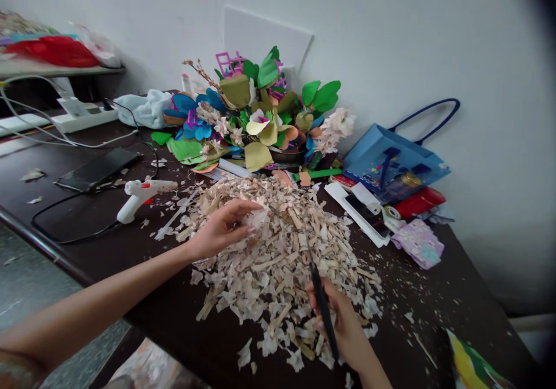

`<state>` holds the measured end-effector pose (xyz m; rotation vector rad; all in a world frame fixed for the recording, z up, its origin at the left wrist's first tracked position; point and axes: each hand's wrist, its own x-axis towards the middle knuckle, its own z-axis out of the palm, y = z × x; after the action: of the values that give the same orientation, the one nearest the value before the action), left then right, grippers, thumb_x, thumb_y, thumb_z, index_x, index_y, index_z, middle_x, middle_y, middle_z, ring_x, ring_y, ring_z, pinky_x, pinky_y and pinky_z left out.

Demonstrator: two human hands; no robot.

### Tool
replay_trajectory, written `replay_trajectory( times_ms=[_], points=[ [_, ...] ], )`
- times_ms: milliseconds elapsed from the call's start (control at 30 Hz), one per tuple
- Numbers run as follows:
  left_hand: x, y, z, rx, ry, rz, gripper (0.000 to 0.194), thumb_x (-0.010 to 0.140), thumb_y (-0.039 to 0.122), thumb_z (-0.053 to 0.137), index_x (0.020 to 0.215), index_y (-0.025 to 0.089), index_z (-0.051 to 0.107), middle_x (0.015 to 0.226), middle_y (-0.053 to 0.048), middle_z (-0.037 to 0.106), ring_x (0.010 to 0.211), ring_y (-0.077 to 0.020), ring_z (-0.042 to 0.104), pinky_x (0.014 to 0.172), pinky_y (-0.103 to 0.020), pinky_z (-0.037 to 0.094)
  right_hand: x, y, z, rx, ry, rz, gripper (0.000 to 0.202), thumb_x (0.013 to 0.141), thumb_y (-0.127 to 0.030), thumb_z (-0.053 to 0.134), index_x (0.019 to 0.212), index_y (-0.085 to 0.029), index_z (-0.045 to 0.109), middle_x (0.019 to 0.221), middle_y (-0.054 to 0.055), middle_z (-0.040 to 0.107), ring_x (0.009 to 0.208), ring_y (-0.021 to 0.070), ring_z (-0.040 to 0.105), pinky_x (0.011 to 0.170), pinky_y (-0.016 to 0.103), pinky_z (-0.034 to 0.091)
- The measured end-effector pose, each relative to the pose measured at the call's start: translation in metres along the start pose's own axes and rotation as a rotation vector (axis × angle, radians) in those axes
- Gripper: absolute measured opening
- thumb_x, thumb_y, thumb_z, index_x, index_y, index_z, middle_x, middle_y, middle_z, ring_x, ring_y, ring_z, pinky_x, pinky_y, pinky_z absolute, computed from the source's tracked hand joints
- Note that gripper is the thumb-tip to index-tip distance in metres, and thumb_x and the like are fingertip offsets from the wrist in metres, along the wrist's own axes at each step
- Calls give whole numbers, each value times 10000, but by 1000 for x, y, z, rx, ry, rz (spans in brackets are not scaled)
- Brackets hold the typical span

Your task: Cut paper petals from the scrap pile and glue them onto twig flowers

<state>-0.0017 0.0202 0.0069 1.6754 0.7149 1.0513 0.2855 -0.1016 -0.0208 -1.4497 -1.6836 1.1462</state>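
Observation:
A broad pile of pale, dry, petal-like scraps and strips (pixel 278 267) covers the middle of the dark table. Over its left part, my left hand (pixel 228 224) pinches a thin, whitish, petal-like piece (pixel 258 217) between thumb and fingers. At the pile's lower right, my right hand (pixel 341 322) is closed around a slim black tool (pixel 324 311). The tool's narrow tip points away from me, over the scraps; I cannot tell whether it is scissors or tweezers. The palm side of the right hand is partly hidden.
A white glue gun (pixel 138 198) with a black cord stands left of the pile, near a dark phone or tablet (pixel 98 168). Colourful artificial flowers (pixel 264 117) fill the back. To the right are a blue bag (pixel 391 157), another phone (pixel 367 214) and a floral cloth (pixel 419 243).

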Motion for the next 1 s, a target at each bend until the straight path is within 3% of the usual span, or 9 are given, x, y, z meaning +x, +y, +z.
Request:
replay_trajectory(
  times_ms=[200, 367, 633, 1000],
  points=[
    [1, 7, -3, 120, -29, -42, 361, 861, 240, 586, 1211, 157, 549, 957, -69, 569, 630, -81, 439, 533, -189, 374, -2, -19, 1, -3, -107, 127, 333, 745, -315, 609, 1049, -214, 523, 752, 3, 480, 512, 119, 460, 440, 218, 400],
    [5, 14, -6, 75, -69, -83, 410, 857, 242, 582, 1250, 139, 528, 686, 16, 494, 516, -60, 329, 456, -176, 281, 2, -32, -6, -155, -170, 51, 301, 758, -283, 613, 1034, -197, 527, 758, 18, 528, 569, 146, 503, 514, 240, 421],
    [7, 15, -10, 17, -136, -84, 408, 846, 251, 591, 1238, 155, 534, 735, -3, 545, 536, -66, 373, 482, -180, 336, 20, -34, -11, -292, -290, 33, 161, 799, -322, 587, 882, -196, 533, 751, 33, 590, 679, 184, 519, 613, 264, 418],
    [9, 19, -12, 54, -178, -64, 397, 824, 267, 595, 1200, 141, 574, 718, -7, 553, 504, -61, 371, 443, -175, 313, 39, -44, -2, -14, -348, 81, 211, 841, -399, 544, 835, -190, 578, 722, 18, 548, 601, 143, 477, 523, 232, 386]
  ],
)
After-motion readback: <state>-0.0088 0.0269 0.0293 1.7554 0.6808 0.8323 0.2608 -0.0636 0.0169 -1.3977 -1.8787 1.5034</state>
